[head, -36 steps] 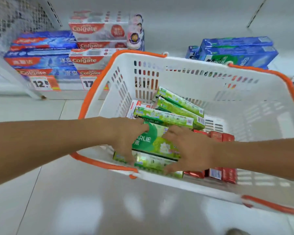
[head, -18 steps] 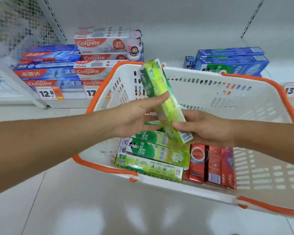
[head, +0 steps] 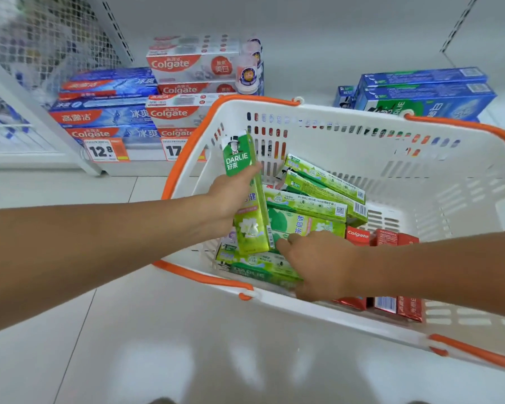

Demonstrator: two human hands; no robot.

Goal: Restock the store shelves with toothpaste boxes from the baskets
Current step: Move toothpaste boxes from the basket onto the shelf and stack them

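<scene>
The left arm reaches in from the left edge of the frame, nearly level, and the left hand (head: 231, 196) grips a green Darlie box (head: 247, 196) held almost upright at centre frame, thumb pressed across its front face, its top end leaning slightly left over the near left corner of the white basket (head: 420, 158). The right arm comes in from the right edge, angled slightly down, and the right hand (head: 322, 262) lies palm down in the basket, fingers curled over the end of a green box lying flat (head: 254, 268) along the near wall; it appears to be closing on that box, though the grip underneath is hidden. More green boxes (head: 318, 196) are piled at centre, with red Colgate boxes (head: 391, 239) to the right of them. On the shelf (head: 303, 68) at upper left stand stacked Colgate cartons (head: 169, 88); blue boxes (head: 426, 94) sit at upper right.
</scene>
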